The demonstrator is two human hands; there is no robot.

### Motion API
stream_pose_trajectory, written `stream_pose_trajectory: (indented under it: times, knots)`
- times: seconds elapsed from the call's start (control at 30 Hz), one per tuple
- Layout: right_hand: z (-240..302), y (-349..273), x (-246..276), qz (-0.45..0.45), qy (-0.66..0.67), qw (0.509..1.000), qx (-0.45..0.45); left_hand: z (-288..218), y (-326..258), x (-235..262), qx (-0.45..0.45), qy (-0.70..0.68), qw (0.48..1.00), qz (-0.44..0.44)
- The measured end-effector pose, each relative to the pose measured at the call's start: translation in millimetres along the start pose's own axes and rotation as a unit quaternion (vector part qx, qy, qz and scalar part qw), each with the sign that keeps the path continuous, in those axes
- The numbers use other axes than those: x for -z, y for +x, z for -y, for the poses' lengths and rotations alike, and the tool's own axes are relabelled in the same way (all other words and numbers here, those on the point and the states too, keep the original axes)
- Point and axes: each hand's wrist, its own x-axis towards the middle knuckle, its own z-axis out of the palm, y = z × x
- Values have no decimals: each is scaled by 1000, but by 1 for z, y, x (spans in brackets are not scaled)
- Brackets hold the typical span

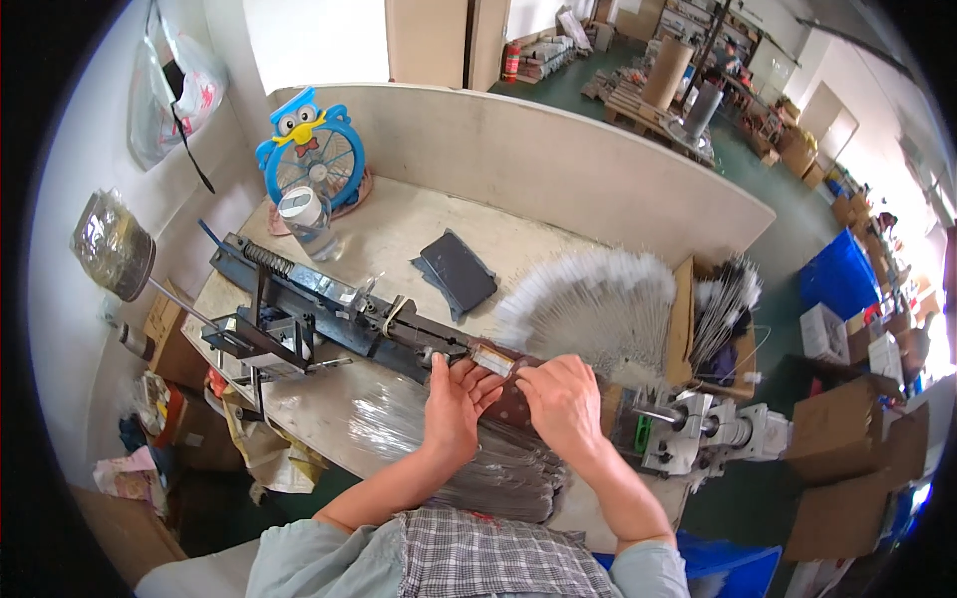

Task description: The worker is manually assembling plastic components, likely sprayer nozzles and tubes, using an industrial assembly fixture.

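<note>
My left hand (456, 407) is palm up, fingers loosely curled and thumb apart, at the near side of a long dark metal jig (344, 314). I see nothing held in it. Just right of it, my right hand (565, 401) is closed with fingertips pinched together; whatever is between them is hidden or too small to make out. A small pale rectangular piece (492, 359) lies on the jig between both hands, beside a brown spotted surface (512, 403). Below the hands lies a bundle of thin grey rods (503, 473). Beyond them, many thin white-tipped rods (593, 294) fan out on the table.
A lever (184, 304) with a plastic-wrapped end rises at left. Behind are a blue fan (317, 171), a clear jar (309, 224) and dark flat pads (457, 274). At right stand a carton of rods (723, 329) and a metal machine (698, 434). A low partition (518, 135) edges the table.
</note>
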Motion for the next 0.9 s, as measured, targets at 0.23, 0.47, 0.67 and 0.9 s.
stream_pose_trajectory:
  times: [0.23, 0.47, 0.67, 0.9]
  knots:
    - [-4, -4, 19, -6, 64, 998, -3, 5, -3, 5, 4, 87, 996, 20]
    - [-1, -39, -3, 38, 136, 990, -5, -31, -20, 70, -20, 209, 978, -8]
    - [10, -62, -35, 177, 156, 972, 11, -107, -31, 229, -73, -179, 918, -345]
    - [11, -68, -52, 264, 56, 962, 49, -182, -39, 352, -273, -26, 827, -491]
